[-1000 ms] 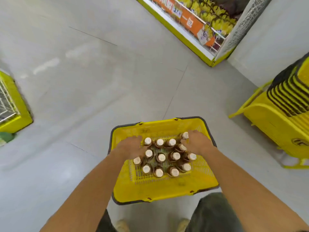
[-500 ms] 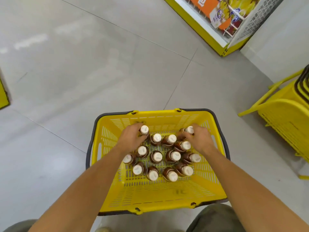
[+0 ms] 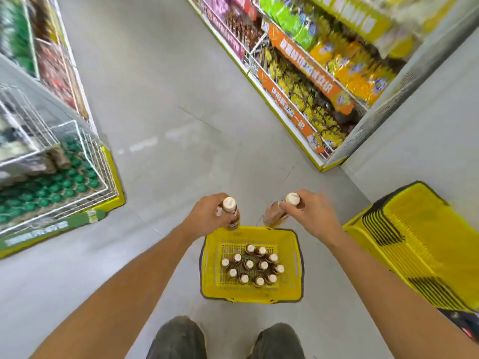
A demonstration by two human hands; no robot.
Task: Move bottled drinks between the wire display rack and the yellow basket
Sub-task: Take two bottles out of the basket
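A yellow basket (image 3: 290,257) sits on the floor in front of my feet, with several brown bottled drinks with white caps (image 3: 252,265) standing upright in it. My left hand (image 3: 207,216) is shut around one brown bottle (image 3: 230,212), held above the basket's far rim. My right hand (image 3: 309,215) grips another brown bottle (image 3: 281,209), also lifted above the far rim. The wire display rack (image 3: 85,161) stands at the left, with several green-capped bottles (image 3: 59,187) on its lower tier.
A stack of yellow baskets (image 3: 420,244) stands on the right, close to my right arm. A snack shelf (image 3: 311,81) runs along the upper right, and another shelf (image 3: 51,55) lines the left. Grey floor (image 3: 166,104) stretches ahead between them.
Both hands have risen out of the basket, each lifting one brown bottle. My head has come up, so the basket looks smaller and the shelves and rack are in view.
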